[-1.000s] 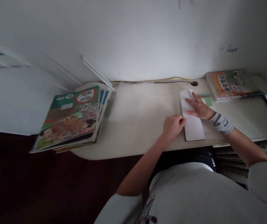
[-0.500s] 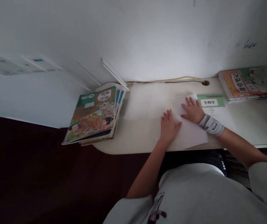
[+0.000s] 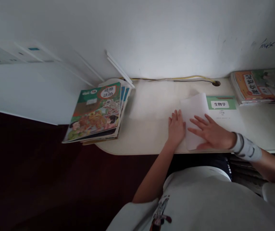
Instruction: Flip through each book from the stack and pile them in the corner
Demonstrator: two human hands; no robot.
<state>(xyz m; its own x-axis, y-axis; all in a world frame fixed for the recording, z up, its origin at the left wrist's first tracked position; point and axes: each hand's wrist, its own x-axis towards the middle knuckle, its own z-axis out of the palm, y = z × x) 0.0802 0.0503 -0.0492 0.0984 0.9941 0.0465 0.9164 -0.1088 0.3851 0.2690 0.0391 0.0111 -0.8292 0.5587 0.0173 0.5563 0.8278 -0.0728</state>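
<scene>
Light, limp folded white paper sheet (image 3: 194, 122) lying at 12 o'clock from the chest on the cream desk (image 3: 137, 146), left hand (image 3: 176, 128) against its edge, right hand (image 3: 212, 135) splayed on it, neither clamping; thin, best pinched at a free corner.

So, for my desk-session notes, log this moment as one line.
left hand: against edge of white paper sheet | right hand: fingers on sheet | beside: biology textbook

Stacked textbooks (image 3: 93, 112), notebook pile (image 3: 260, 87), cream desk (image 3: 147, 138), yellow cable (image 3: 190, 77), white wall (image 3: 166, 38)
</scene>
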